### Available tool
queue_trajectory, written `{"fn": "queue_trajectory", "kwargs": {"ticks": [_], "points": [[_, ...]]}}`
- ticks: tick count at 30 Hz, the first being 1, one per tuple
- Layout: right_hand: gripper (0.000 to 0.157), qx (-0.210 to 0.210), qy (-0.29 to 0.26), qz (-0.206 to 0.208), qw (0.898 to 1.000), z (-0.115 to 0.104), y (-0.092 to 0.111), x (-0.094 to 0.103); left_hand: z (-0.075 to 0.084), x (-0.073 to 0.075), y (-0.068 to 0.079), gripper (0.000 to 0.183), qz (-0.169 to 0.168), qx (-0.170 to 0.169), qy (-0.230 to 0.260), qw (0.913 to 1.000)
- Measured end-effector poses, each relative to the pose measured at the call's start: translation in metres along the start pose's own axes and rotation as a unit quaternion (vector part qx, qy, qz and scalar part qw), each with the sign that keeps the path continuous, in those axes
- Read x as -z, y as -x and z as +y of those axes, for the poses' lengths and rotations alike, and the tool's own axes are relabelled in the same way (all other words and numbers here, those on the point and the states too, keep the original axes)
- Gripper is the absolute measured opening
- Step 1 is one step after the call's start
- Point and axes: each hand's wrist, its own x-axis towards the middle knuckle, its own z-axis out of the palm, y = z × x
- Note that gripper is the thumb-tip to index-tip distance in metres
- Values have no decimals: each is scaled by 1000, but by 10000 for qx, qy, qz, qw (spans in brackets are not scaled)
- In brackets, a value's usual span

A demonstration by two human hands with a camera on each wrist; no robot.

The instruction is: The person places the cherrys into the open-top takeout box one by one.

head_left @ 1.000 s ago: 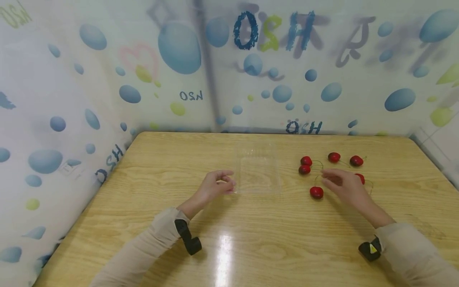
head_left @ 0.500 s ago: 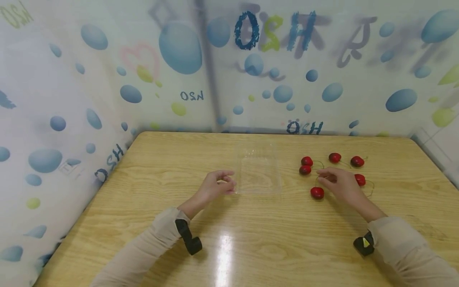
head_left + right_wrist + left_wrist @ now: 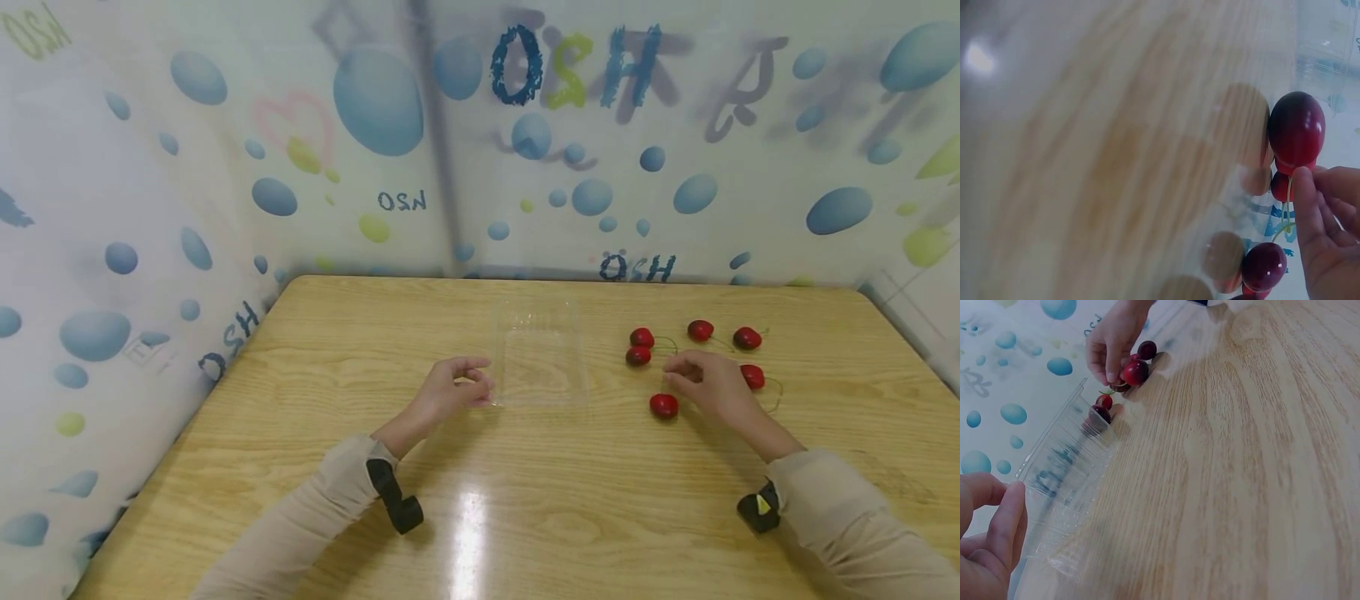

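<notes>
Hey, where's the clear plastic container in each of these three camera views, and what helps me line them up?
Head: clear container just right of centre, between the left hand and right hand.
Left wrist: clear container on the left side, at the left hand's fingertips.
Right wrist: clear container faint, upper right, partly cut off.
Shared landmark: the right hand, in all three views.
</notes>
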Motion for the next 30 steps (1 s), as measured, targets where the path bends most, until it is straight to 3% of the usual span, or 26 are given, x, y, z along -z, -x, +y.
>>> {"fn": "queue_trajectory", "kwargs": {"ticks": [8,22,30], "points": [[12,-165,-388,-145,9990,2,2,3,-9,0,-6,42,126,-12,9,9999],[20,-633,-1074,-549,9907,12,0,6,-8,0,-5,42,150,-27,31,9999],[20,-771,-1308,-550,9869,14,1,8,-8,1,-5,44,69,-40,22,10000]]}}
